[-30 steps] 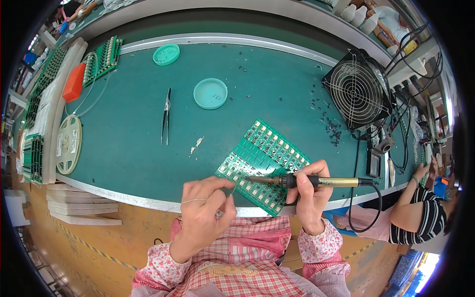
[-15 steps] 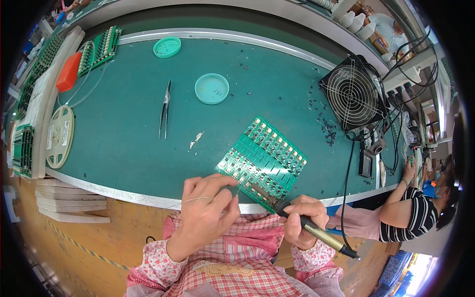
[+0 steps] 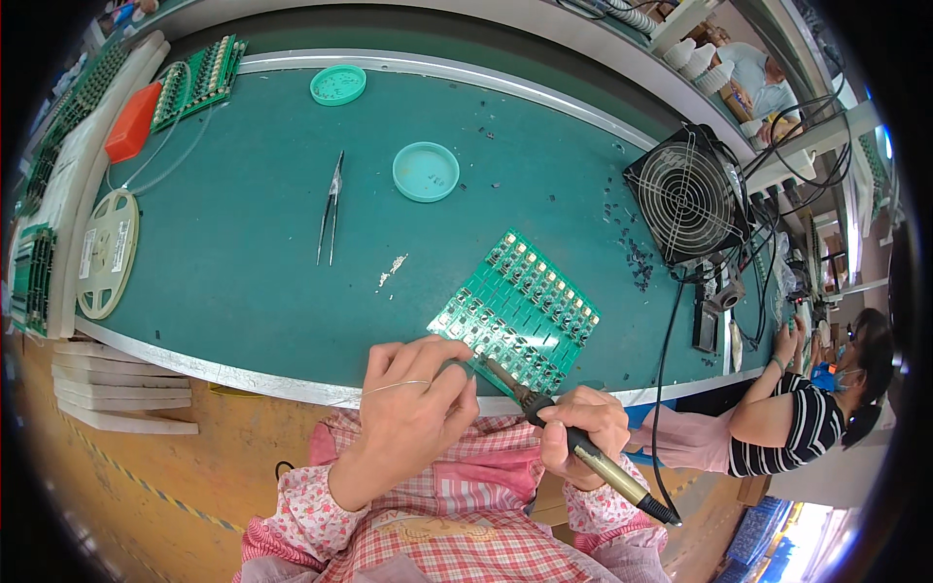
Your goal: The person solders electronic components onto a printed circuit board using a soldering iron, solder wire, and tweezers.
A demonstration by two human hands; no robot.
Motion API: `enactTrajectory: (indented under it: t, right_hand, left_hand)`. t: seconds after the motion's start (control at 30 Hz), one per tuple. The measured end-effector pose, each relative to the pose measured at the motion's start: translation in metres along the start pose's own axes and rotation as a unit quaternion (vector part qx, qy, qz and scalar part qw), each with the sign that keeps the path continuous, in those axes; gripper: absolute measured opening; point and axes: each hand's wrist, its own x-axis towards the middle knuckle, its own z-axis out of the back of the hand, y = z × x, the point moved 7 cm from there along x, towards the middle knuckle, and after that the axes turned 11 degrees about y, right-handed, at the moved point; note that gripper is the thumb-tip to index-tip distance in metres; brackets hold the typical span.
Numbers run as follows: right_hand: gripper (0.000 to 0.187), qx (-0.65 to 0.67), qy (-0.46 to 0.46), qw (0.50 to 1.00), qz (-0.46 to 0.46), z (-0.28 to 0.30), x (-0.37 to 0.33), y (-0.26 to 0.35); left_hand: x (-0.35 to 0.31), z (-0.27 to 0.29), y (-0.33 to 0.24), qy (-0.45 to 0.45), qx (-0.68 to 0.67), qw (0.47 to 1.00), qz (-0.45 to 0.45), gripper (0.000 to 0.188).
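Head view: a soldering iron (image 3: 610, 470) is gripped by the wrapped right hand (image 3: 585, 434), a thin wire (image 3: 400, 384) by the curled left hand (image 3: 408, 413). The circuit board (image 3: 530, 306) is seen near the green table's (image 3: 243, 223) front edge.

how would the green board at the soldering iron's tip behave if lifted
The green board is probably stiff, as its edges look straight. Likely light, being a thin sheet. Its middle shows dark slits, so it might snap if bent.

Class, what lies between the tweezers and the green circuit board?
In the head view, a small scatter of pale pieces lies between the tweezers and the circuit board.
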Motion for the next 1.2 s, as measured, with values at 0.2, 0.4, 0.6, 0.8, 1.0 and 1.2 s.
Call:
enactTrajectory:
  t: [0.2,0.4,0.6,0.8,1.0,1.2]
  right_hand:
    - [0.012,-0.034,0.002,0.999,0.039,-0.004,0.003,0.007]
    - [0.024,-0.052,0.031,0.997,0.039,-0.005,0.001,0.010]
    - [0.024,-0.165,0.095,0.977,0.098,-0.018,0.001,0.024]
    - [0.019,-0.200,0.109,0.967,0.112,-0.024,-0.006,0.027]
    - [0.022,-0.058,0.041,0.997,0.017,0.001,-0.001,0.016]
    - [0.016,-0.036,-0.025,0.999,-0.018,0.013,-0.013,0.008]
  left_hand:
    - [0.002,0.000,0.000,-0.002,0.002,1.000,-0.002,0.017]
    - [0.002,0.001,-0.001,-0.009,-0.001,1.000,-0.004,0.019]
    - [0.003,0.002,-0.001,-0.004,0.000,1.000,-0.004,0.019]
    - [0.001,0.002,-0.002,-0.006,-0.005,1.000,-0.011,0.018]
    - [-0.001,0.002,0.000,-0.001,-0.006,1.000,-0.013,0.017]
    - [0.000,0.004,-0.003,0.011,-0.010,1.000,-0.014,0.016]
